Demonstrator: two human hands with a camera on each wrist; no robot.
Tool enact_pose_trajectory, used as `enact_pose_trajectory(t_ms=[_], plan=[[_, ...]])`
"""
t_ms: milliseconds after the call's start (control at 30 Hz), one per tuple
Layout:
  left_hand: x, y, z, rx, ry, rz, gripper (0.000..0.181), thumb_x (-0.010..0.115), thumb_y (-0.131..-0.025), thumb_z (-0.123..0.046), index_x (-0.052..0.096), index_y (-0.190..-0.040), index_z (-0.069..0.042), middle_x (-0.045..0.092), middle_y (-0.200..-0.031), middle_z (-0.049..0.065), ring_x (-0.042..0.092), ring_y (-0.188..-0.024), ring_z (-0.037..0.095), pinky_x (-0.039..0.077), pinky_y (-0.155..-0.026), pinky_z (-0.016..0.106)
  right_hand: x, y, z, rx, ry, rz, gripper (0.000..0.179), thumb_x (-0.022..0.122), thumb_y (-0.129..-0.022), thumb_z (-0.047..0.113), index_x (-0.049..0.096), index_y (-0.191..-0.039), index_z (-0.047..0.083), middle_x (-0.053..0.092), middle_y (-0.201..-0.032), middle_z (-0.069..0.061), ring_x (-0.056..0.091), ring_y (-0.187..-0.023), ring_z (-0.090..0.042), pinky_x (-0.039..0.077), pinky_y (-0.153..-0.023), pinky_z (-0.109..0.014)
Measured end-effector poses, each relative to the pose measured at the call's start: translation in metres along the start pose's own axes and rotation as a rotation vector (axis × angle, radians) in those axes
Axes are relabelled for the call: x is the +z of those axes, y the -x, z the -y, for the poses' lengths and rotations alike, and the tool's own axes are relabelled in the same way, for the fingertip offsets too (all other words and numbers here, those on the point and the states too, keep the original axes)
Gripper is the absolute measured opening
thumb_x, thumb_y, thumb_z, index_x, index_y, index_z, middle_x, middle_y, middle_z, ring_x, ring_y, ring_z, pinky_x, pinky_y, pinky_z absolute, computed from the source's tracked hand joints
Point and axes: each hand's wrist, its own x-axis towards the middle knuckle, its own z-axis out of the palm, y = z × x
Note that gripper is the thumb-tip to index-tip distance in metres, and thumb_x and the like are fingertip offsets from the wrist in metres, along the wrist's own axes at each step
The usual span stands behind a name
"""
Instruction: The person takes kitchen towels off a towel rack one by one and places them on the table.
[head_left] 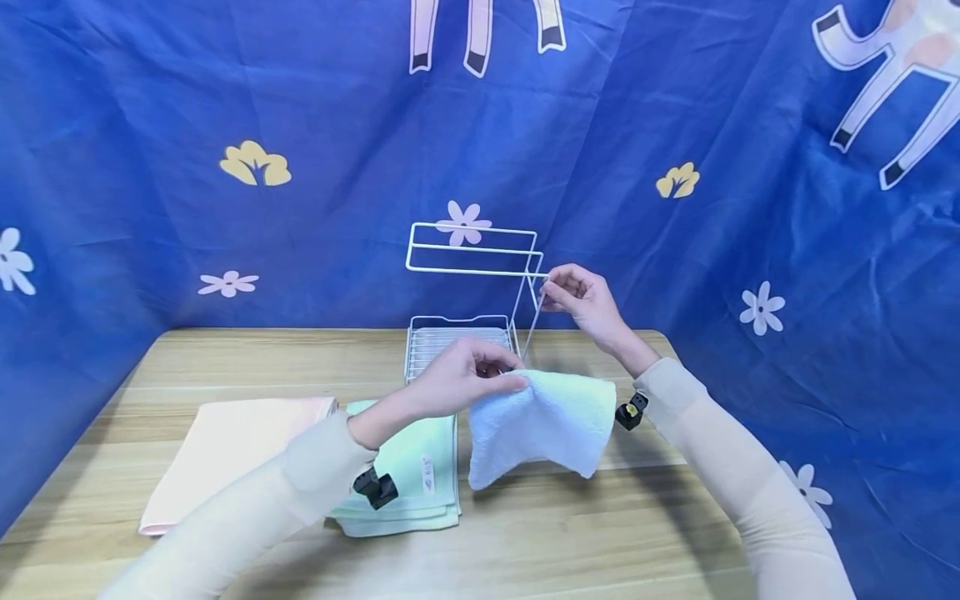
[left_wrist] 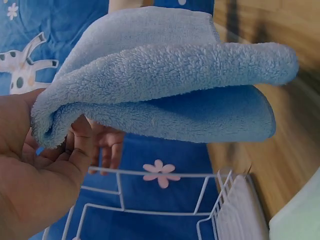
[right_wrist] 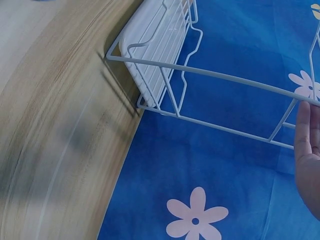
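Note:
My left hand [head_left: 461, 379] pinches a light blue towel [head_left: 547, 417] by its upper edge, thumb in front. The towel is folded over and hangs down above the table, its layers spread apart in the left wrist view. Behind it stands a white wire rack [head_left: 480, 272], with a raised rectangular frame on slanted side wires and a slatted tray [head_left: 459, 337] at its base. My right hand [head_left: 588, 304] holds the front right corner of the raised frame between thumb and fingers. Part of the rack's base is hidden behind my left hand and the towel.
A green towel [head_left: 408, 467] with a small white label lies folded on the wooden table [head_left: 562, 542], under my left forearm. Left of it lies a folded pale pink towel [head_left: 232, 450]. A blue patterned curtain [head_left: 337, 208] hangs behind the table and at its sides.

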Motion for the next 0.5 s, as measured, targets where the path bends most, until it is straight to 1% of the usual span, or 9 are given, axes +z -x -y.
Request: enact_pose_trajectory(t_ms=[67,167,267,333,400,500], plan=[[0.004,-0.001,0.001,0.001,0.006,0.011,0.012,0.077,-0.097,-0.019,0.082,-0.104,-0.011,0.076,-0.091,0.001,0.055,-0.071,0.009,0.043,-0.065,0.02,0.0,0.0,0.0,-0.003,-0.007,-0.001,0.015,0.064,-0.104,0.005,0.062,-0.112,-0.008,0.072,-0.095,-0.005,0.073,-0.084,-0.012,0.065,-0.083,-0.032],[0.01,-0.001,0.005,0.007,0.017,0.03,0.012,0.076,-0.097,-0.02,0.082,-0.103,-0.011,0.076,-0.088,0.001,0.054,-0.07,0.007,0.042,-0.065,0.02,0.001,-0.001,0.0,-0.004,-0.013,-0.005,0.013,0.064,-0.104,0.004,0.062,-0.111,-0.007,0.072,-0.094,-0.004,0.073,-0.084,-0.012,0.065,-0.082,-0.032],[0.017,0.0,0.008,0.01,0.043,0.05,0.011,0.076,-0.097,-0.019,0.082,-0.102,-0.01,0.075,-0.087,0.001,0.053,-0.068,0.006,0.041,-0.063,0.019,0.001,-0.001,0.0,-0.007,-0.018,-0.005,0.004,0.064,-0.104,0.004,0.067,-0.107,0.004,0.072,-0.094,-0.004,0.073,-0.084,-0.012,0.065,-0.083,-0.034],[0.021,0.002,0.009,0.001,0.06,0.061,0.011,0.076,-0.097,-0.019,0.082,-0.101,-0.01,0.075,-0.087,0.002,0.053,-0.068,0.005,0.041,-0.063,0.019,0.001,-0.001,0.0,-0.006,-0.022,-0.005,0.01,0.064,-0.104,0.003,0.069,-0.104,0.012,0.072,-0.094,-0.003,0.073,-0.084,-0.012,0.065,-0.083,-0.035],[0.025,0.003,0.01,-0.001,0.077,0.074,0.012,0.076,-0.097,-0.018,0.082,-0.101,-0.009,0.075,-0.087,0.003,0.052,-0.066,0.004,0.041,-0.062,0.018,0.001,-0.001,0.0,-0.007,-0.024,-0.004,0.013,0.064,-0.103,0.003,0.069,-0.103,0.015,0.072,-0.094,-0.003,0.073,-0.084,-0.012,0.065,-0.082,-0.034],[0.03,0.005,0.01,-0.005,0.098,0.091,0.012,0.076,-0.097,-0.018,0.081,-0.101,-0.008,0.075,-0.086,0.002,0.051,-0.066,0.003,0.04,-0.062,0.018,0.002,-0.001,0.001,-0.007,-0.025,-0.003,0.013,0.063,-0.104,0.002,0.069,-0.102,0.014,0.072,-0.094,-0.004,0.073,-0.084,-0.013,0.065,-0.082,-0.033]])
